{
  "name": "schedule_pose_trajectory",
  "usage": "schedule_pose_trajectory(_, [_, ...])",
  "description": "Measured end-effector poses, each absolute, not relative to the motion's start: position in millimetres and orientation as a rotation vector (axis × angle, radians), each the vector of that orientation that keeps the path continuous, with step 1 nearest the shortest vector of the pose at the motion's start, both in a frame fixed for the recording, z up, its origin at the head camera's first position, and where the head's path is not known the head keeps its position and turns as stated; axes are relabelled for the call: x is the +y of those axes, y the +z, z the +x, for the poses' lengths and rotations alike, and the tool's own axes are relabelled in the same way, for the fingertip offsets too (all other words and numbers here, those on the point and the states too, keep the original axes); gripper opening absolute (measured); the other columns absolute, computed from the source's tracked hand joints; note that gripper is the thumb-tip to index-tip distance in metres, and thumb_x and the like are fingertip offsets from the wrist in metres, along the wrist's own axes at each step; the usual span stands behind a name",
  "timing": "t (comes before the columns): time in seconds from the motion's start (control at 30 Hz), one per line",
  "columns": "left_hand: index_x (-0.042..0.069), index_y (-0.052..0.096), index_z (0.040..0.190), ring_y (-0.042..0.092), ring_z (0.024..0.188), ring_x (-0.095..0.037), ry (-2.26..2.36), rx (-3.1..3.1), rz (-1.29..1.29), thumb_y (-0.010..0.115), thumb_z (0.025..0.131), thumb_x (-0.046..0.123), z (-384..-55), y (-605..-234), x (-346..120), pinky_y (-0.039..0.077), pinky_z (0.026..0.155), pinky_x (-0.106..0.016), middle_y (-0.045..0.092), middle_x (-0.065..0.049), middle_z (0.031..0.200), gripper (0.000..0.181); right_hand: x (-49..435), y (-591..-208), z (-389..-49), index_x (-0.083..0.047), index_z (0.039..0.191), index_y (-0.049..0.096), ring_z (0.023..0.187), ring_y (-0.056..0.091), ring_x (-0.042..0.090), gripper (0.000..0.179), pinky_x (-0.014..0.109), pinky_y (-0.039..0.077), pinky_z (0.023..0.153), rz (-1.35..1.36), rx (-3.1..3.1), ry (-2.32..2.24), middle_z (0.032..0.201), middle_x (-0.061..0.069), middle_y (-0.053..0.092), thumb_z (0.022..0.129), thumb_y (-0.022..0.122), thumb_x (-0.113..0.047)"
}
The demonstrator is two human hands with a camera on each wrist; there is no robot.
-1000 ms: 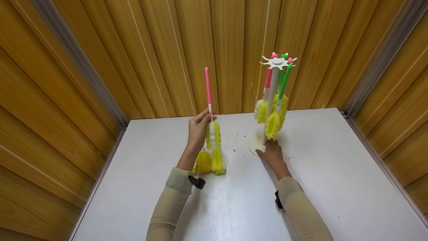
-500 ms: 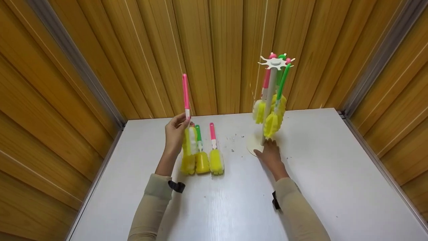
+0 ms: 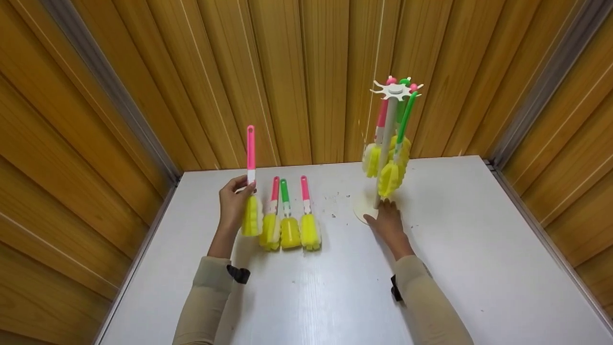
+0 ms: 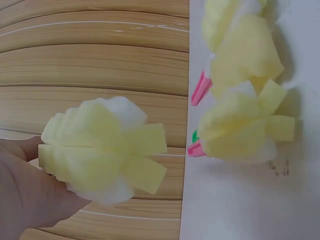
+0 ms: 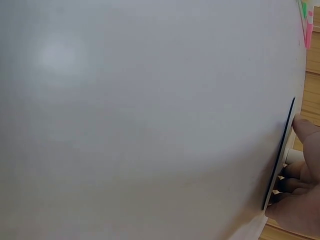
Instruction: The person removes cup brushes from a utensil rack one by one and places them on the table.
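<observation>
My left hand (image 3: 232,205) pinches a pink-handled sponge bottle brush (image 3: 251,148) at its white neck, yellow-and-white head down, handle up. In the left wrist view the yellow sponge head (image 4: 95,145) juts out past the fingers. Just right of it on the table lie a pink-handled brush (image 3: 271,229), a green-handled brush (image 3: 289,232) and another pink-handled brush (image 3: 310,229), handles pointing away. My right hand (image 3: 389,223) rests on the round base (image 3: 363,212) of a white stand, at the foot of its pole (image 3: 390,120), thumb spread apart from the fingers.
Pink- and green-handled brushes (image 3: 390,178) hang from the stand's hooked top (image 3: 395,90), sponge heads low around the pole. The white table (image 3: 345,292) meets wood-patterned walls (image 3: 325,81) at the back and sides. Small dark specks dot the table left of the base.
My left hand has carried the pink-handled brush leftward and lower, beyond the row, so all three lying brushes now show. The right hand stays at the stand's base.
</observation>
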State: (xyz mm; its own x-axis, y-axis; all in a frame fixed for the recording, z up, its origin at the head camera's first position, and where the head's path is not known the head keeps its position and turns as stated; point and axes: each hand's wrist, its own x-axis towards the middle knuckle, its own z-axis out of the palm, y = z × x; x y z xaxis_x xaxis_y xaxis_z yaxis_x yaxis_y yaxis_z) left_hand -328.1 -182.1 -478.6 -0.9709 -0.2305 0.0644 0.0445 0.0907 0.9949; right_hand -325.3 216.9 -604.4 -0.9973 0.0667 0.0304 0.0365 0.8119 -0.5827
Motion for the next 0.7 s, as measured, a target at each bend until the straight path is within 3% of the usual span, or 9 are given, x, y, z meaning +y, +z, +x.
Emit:
schedule_pose_trajectory(0.13, [0.002,0.062,0.135,0.066,0.104,-0.025,-1.984,-2.230,0.272,0.065,0.100,0.007,-329,-491,-192,0.055,0.086,-0.023,0.062,-0.016,0.123,0.036,218,-606,-322,0.014,0.150,0.032,0.142,0.031,0.048,0.073,0.063,0.024,0.117,-0.055,-2.940,0.909,0.152,0.034,0.036,0.101,0.066,-0.027])
schedule_pose_trajectory(0.4, [-0.002,0.056,0.141,0.061,0.114,-0.030,-1.965,-2.345,0.396,0.059,0.100,0.002,-331,-517,-208,0.051,0.101,-0.036,0.059,-0.020,0.132,0.041,220,-609,-322,0.016,0.149,0.031,0.145,0.025,0.051,0.073,0.063,0.022,0.118,-0.026,-2.948,0.901,0.154,0.036,0.033,0.102,0.064,-0.028])
schedule_pose_trajectory(0.7, [-0.005,0.058,0.137,0.057,0.111,-0.030,-1.907,-2.382,0.462,0.060,0.099,0.000,-344,-548,-210,0.050,0.102,-0.040,0.060,-0.024,0.128,0.038,218,-607,-325,0.014,0.152,0.027,0.146,0.024,0.051,0.076,0.062,0.020,0.119,-0.046,-2.955,0.905,0.156,0.035,0.029,0.102,0.064,-0.029])
